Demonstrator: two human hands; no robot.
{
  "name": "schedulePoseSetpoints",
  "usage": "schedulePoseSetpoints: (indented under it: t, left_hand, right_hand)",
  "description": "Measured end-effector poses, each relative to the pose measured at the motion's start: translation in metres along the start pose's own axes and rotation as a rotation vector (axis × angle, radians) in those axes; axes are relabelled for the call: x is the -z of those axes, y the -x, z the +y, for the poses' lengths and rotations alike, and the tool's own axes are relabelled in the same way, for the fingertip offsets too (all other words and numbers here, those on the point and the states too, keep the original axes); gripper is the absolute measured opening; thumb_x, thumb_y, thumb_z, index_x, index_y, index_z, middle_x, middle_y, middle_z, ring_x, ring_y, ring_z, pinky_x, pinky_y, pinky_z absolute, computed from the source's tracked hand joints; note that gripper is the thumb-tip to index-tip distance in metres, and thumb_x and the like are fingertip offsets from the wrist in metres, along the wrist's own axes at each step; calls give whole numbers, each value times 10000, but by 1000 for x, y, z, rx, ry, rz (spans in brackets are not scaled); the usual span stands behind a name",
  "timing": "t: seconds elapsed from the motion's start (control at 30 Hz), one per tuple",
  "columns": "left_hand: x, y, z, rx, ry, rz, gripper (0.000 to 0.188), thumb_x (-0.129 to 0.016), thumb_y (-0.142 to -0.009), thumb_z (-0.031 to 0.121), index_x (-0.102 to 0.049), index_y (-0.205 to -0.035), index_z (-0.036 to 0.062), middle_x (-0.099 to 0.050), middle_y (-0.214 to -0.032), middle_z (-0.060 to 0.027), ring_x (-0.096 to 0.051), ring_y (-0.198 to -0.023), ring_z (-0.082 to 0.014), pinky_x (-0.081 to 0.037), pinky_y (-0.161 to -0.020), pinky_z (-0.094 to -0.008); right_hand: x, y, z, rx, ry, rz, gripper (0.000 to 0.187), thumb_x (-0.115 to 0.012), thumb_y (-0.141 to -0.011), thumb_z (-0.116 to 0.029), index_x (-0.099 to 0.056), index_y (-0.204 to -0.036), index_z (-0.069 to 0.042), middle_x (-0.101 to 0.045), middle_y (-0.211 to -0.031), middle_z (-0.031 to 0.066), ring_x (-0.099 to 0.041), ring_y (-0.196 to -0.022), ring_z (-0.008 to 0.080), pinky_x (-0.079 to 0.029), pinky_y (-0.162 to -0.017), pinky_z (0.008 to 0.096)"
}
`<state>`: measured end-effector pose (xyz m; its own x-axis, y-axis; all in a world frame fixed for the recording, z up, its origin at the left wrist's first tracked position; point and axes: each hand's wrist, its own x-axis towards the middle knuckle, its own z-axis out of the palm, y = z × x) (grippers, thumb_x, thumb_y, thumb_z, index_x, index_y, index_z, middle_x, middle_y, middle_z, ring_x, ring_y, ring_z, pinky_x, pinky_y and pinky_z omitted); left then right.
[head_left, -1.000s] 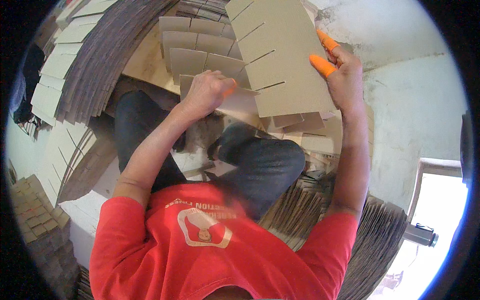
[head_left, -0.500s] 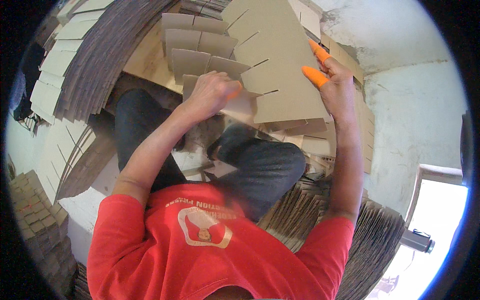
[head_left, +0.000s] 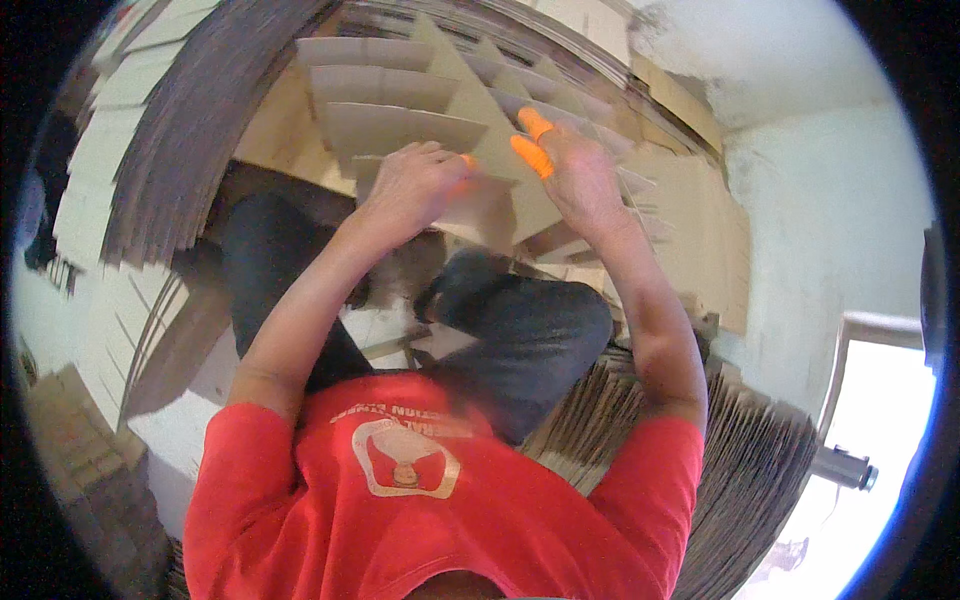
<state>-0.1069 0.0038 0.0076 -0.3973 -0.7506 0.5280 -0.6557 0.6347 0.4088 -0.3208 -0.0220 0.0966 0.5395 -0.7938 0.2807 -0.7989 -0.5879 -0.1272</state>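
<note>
A grid of slotted cardboard divider strips stands in front of me, slightly blurred. Its long divider strip (head_left: 470,95) is on edge, running away from me, with several cross strips (head_left: 390,88) meeting it. My left hand (head_left: 412,190) is closed at the nearest cross strip (head_left: 367,170), with an orange finger cover at its tip. My right hand (head_left: 580,175) is closed at the near part of the long strip, its thumb and forefinger in orange covers. The lower fingers of both hands are hidden.
Tall stacks of cut cardboard (head_left: 200,130) rise at the left, with more slotted sheets (head_left: 130,310) below them. Another cardboard stack (head_left: 740,470) sits by my right side. Flat cardboard (head_left: 700,230) leans near the pale wall (head_left: 810,220) and a bright doorway.
The long strip has turned from lying tilted to standing on edge among the cross strips. My right hand has moved left and inward with it; my left hand has barely moved.
</note>
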Motion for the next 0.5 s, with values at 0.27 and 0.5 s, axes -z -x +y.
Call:
schedulePoseSetpoints:
  t: [0.27, 0.5]
  left_hand:
    - [15, -54, 51, -175, -151, -61, 809, -696, -787, 434, -398, -1409, 12, -414, -1460, -163, -313, -1404, -327, -273, -1130, -489]
    - [-3, -45, 46, -70, -167, -315, 829, -676, -820, 432, -327, -1470, 54, -386, -1481, -208, -317, -1411, -330, -232, -1165, -458]
  right_hand:
    - [9, 124, 123, -370, 137, 666, 348, -705, -853, -144, -643, -1188, -76, -638, -1204, 149, -611, -1086, 307, -512, -875, 401]
    - [6, 251, 203, -817, 749, 186, 582, -780, -761, -265, -570, -1259, -50, -628, -1119, 155, -570, -1000, 330, -477, -861, 442]
